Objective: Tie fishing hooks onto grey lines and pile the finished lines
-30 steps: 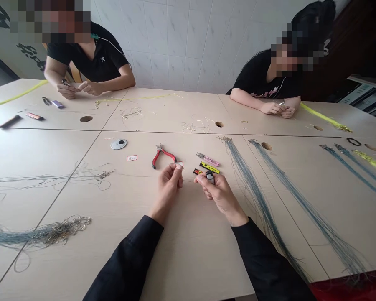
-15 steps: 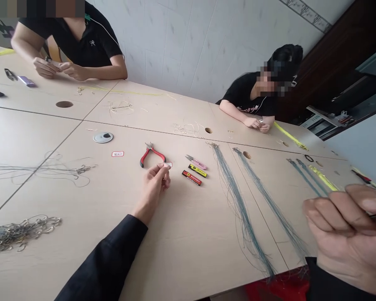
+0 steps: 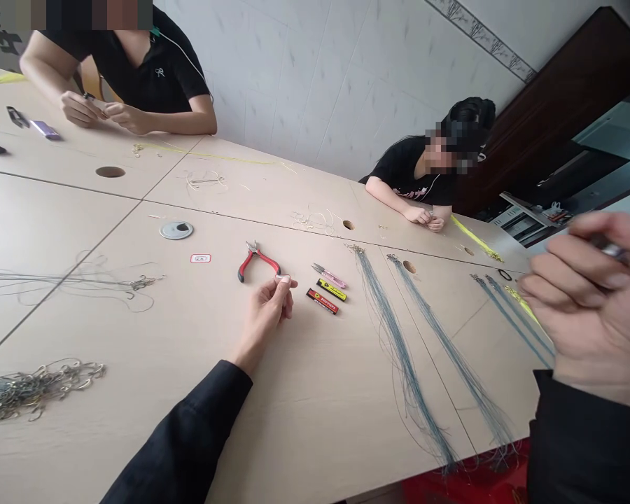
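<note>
My left hand (image 3: pixel 267 304) rests low over the beige table (image 3: pixel 136 448), its thumb and fingertips pinching a small white piece (image 3: pixel 282 278). The red-handled pliers (image 3: pixel 257 262) lie just beyond those fingers. My right hand (image 3: pixel 588 294) is raised close to the camera at the right, shut around a small metal-topped lighter (image 3: pixel 612 250), which is mostly hidden by the fingers. Nearest below that hand lie the ends of blue-grey fishing line bundles (image 3: pixel 512 318).
Pink snips (image 3: pixel 329 276) and two small boxes (image 3: pixel 323 301) lie right of the pliers. Long line bundles (image 3: pixel 407 364) and a tangle of hooks (image 3: pixel 36 388) cover parts of the table. Two co-workers sit across it, their hands (image 3: pixel 129 119) (image 3: pixel 423 215) working apart from mine.
My right hand has risen and moved right, carrying the lighter and uncovering the small boxes. The view has turned, shifting the table leftward. My left hand still pinches the white piece.
</note>
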{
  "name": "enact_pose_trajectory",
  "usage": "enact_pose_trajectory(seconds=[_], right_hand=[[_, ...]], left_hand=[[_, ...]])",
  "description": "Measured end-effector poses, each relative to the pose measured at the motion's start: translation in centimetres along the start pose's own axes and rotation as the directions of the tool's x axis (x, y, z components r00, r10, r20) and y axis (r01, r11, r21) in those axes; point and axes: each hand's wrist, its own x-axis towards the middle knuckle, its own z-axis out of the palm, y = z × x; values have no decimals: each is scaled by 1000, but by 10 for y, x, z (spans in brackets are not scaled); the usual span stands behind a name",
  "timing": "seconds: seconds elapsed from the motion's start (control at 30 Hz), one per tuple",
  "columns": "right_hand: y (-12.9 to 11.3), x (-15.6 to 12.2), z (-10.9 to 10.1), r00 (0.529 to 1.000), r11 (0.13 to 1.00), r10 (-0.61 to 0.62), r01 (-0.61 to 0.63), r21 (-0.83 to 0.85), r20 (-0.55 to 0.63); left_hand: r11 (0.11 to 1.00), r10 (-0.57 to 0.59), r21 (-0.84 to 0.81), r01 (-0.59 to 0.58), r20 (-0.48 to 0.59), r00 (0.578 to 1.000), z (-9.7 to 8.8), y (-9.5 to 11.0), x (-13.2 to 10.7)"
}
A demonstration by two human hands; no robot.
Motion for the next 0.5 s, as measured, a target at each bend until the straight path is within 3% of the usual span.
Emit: enact_pose_trajectory(seconds=[0.1, 0.27, 0.4, 0.5], right_hand=[[-4, 30, 19, 996, 984, 89, -90, 152, 15], [-7, 69, 16, 997, 993, 76, -73, 95, -31], [-7, 68, 4, 997, 980, 52, -39, 195, -63], [10, 54, -5, 994, 979, 108, -101, 178, -28]], left_hand=[[1000, 4, 3, -4, 9, 1000, 0, 1, 0], [1000, 5, 8, -5, 7, 1000, -1, 2, 0], [1000, 3, -7, -3, 14, 1000, -2, 1, 0], [1000, 8, -3, -8, 12, 1000, -1, 1, 0]])
